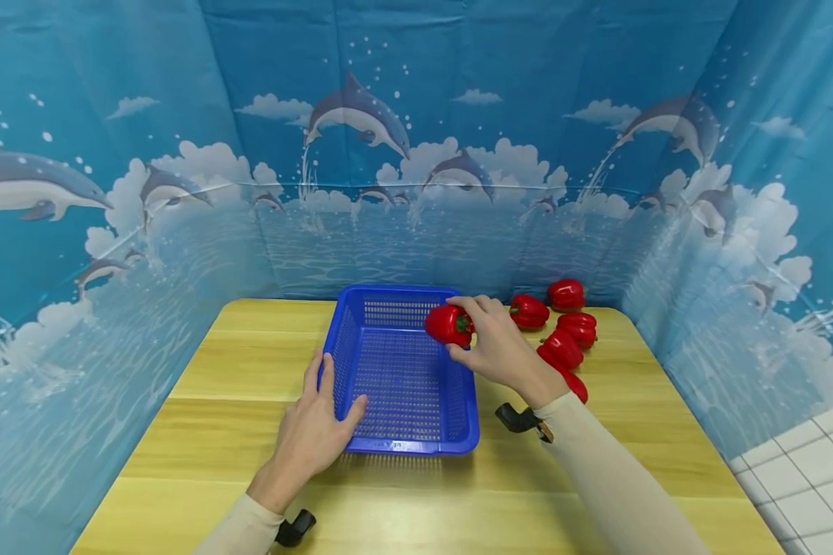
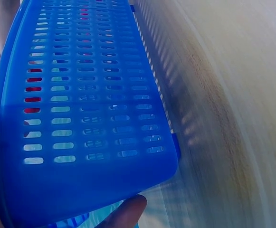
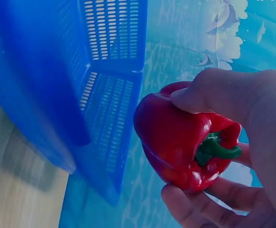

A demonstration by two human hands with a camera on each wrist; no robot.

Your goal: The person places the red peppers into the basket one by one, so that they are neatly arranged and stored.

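Note:
A red bell pepper (image 1: 446,324) with a green stem is held by my right hand (image 1: 496,343) over the right side of a blue plastic basket (image 1: 408,446). In the right wrist view, thumb and fingers grip the pepper (image 3: 171,133) from opposite sides. My left hand (image 1: 312,432) holds the basket's near left corner, its thumb over the rim and fingers along the left side. The left wrist view shows the slotted basket wall (image 2: 80,185) with a fingertip (image 2: 130,209) against its lower edge. I see no pepper lying on the basket's visible floor.
Several more red bell peppers (image 1: 561,351) lie on the wooden table (image 1: 236,385) to the right of the basket, partly behind my right forearm. A blue dolphin-print curtain (image 1: 416,154) hangs around the back and sides of the table.

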